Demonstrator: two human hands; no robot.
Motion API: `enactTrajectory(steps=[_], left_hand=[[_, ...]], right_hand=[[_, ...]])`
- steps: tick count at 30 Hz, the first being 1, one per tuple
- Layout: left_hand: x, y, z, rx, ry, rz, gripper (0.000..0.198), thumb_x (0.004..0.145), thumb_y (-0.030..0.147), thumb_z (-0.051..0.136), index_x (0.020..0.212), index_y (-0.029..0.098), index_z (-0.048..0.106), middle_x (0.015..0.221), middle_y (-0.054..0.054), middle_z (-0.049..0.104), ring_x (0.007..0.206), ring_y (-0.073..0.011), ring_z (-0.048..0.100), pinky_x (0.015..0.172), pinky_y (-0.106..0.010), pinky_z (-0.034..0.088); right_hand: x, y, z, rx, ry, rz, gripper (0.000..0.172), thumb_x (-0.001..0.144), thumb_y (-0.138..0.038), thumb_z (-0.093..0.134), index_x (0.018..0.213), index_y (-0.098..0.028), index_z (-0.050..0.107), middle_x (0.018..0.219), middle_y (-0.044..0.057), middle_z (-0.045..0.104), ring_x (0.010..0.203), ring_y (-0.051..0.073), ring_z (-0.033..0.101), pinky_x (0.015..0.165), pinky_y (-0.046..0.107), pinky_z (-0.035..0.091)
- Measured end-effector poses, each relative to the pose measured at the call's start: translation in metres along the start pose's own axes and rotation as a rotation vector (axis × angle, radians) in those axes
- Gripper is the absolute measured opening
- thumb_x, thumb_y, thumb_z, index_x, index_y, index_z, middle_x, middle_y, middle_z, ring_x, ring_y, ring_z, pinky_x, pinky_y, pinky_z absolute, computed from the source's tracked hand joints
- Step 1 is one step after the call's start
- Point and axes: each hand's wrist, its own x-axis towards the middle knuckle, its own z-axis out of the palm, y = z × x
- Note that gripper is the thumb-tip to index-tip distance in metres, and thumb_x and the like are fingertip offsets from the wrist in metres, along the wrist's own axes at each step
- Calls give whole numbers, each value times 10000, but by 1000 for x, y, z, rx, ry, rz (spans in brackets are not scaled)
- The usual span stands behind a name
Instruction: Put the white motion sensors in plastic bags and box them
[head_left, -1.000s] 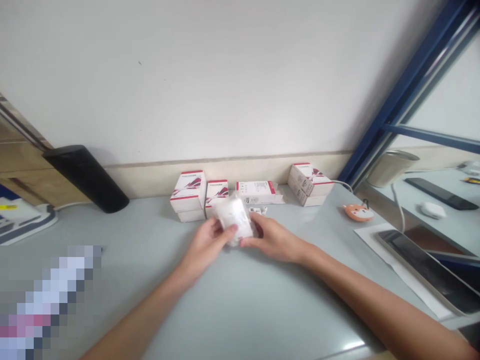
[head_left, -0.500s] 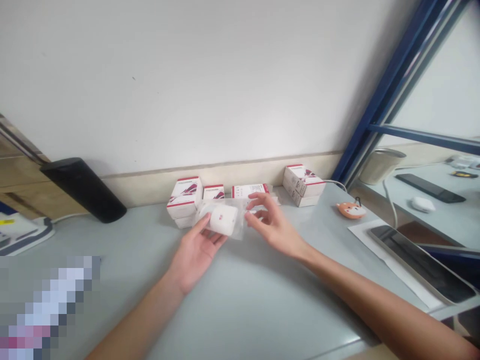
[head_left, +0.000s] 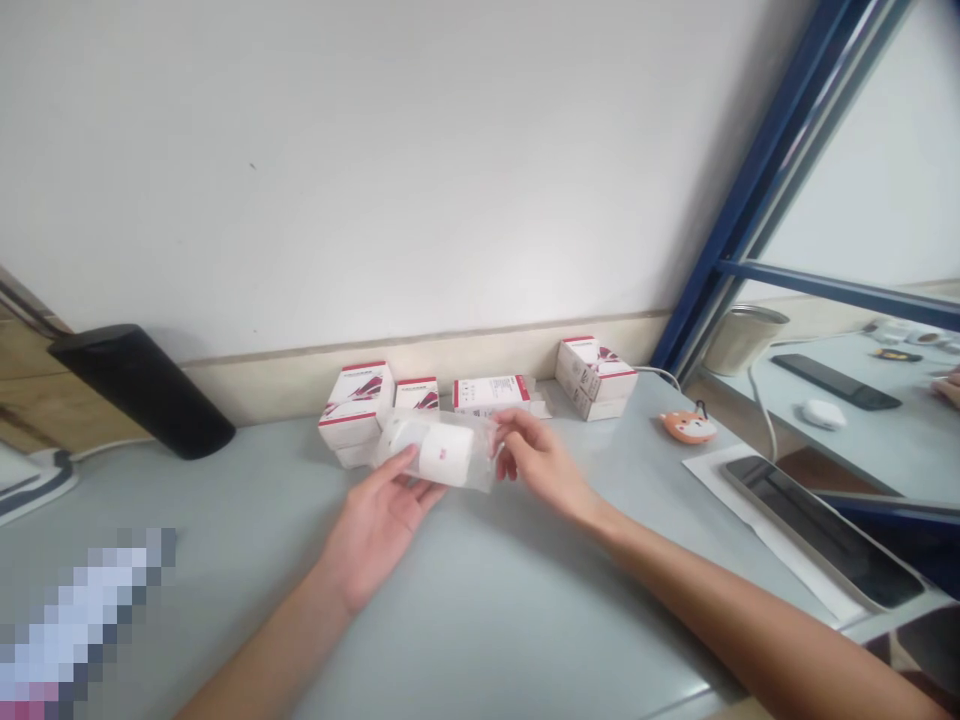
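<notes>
A white item (head_left: 448,455) in a clear plastic bag (head_left: 481,470) is held above a gray counter (head_left: 450,620), just in front of a red-trimmed flat carton (head_left: 491,393), its red mark facing up. A second ago both hands closed around the bundle; half a second ago the right hand's fingers stood apart beside it. Now they have drawn in to the bag's loose end, and the handling appears divided: one hand carrying, the other working the plastic.

The left hand (head_left: 379,525), in front and to the left of the flat carton, is partly open, palm up, gripping the bagged item with thumb on top and fingers beneath. The right hand (head_left: 544,465), in front and to the right of that carton, is curled, its thumb and forefinger seemingly pinching the film; the exact contact is blurred. Stacked boxes (head_left: 598,380) stand to the flat carton's right, a tall box (head_left: 356,405) to its left.
</notes>
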Motion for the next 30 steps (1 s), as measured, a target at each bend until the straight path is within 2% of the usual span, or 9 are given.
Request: enactTrajectory(steps=[2, 5, 8, 12, 15, 20, 24, 27, 30], left_hand=[[0, 1, 1, 4, 11, 12, 530, 951, 111, 667, 1463, 225, 587, 1502, -120, 637, 1428, -312, 580, 1135, -476, 580], [1, 1, 0, 22, 29, 19, 534, 952, 117, 670, 1468, 226, 586, 1499, -111, 641, 1434, -310, 573, 1145, -473, 572], [3, -1, -3, 57, 25, 11, 558, 950, 125, 675, 1488, 227, 570, 1499, -108, 642, 1439, -312, 568, 1161, -480, 556], [4, -8, -6, 140, -37, 36, 632, 937, 157, 703, 1532, 259, 518, 1507, -98, 634, 1446, -317, 556, 1197, -511, 509], [3, -14, -7, 266, -112, 55, 665, 938, 235, 733, 1550, 293, 478, 1533, -87, 611, 1451, -322, 547, 1216, -524, 472], [4, -21, -16, 549, -85, 108, 808, 897, 345, 795, 1571, 358, 351, 1471, -88, 640, 1396, -310, 589, 1182, -528, 476], [7, -28, -27, 870, -30, 371, 1041, 811, 365, 863, 1604, 400, 190, 1399, -99, 616, 1338, -325, 607, 1163, -574, 459], [2, -31, -29, 1203, -61, 691, 912, 800, 323, 860, 1562, 386, 364, 1566, -109, 440, 1502, -352, 416, 1253, -556, 336], [-8, -32, -26, 1423, -183, 811, 800, 821, 291, 840, 1520, 409, 470, 1581, -83, 451, 1510, -361, 389, 1260, -545, 302]], right_hand=[[-3, -3, -2, -8, -13, -17, 261, 1022, -436, 488, 1154, -242, 602, 949, -1, 678, 699, 142, 644, 654, 304, 461], [-9, -6, -3, -11, -163, -2, 471, 1034, -616, 478, 1380, -298, 516, 1138, 48, 663, 858, 179, 683, 729, 334, 516], [-12, -2, 3, 25, -215, 30, 621, 981, -622, 604, 1491, -329, 405, 1227, 64, 613, 847, 172, 689, 745, 352, 559], [-5, 10, 10, 99, -69, -23, 423, 981, -573, 620, 1254, -253, 567, 953, 1, 630, 668, 146, 650, 655, 335, 552], [1, 14, 9, 145, 16, -70, 329, 1000, -556, 596, 1007, -227, 576, 723, -41, 591, 606, 152, 607, 629, 326, 531], [-1, 10, 3, 98, 134, -186, 302, 1032, -535, 556, 970, -239, 549, 684, -60, 514, 613, 139, 515, 614, 285, 445], [-10, 2, 3, -15, 151, -280, 347, 1081, -529, 441, 937, -235, 557, 781, -25, 522, 697, 144, 487, 641, 274, 408], [-18, -3, 7, -48, 92, -291, 337, 1088, -507, 438, 942, -232, 569, 811, -9, 559, 705, 150, 500, 640, 281, 401], [-27, -5, 15, -48, 45, -265, 303, 1085, -478, 465, 975, -231, 601, 870, 7, 609, 767, 162, 543, 702, 296, 426]])
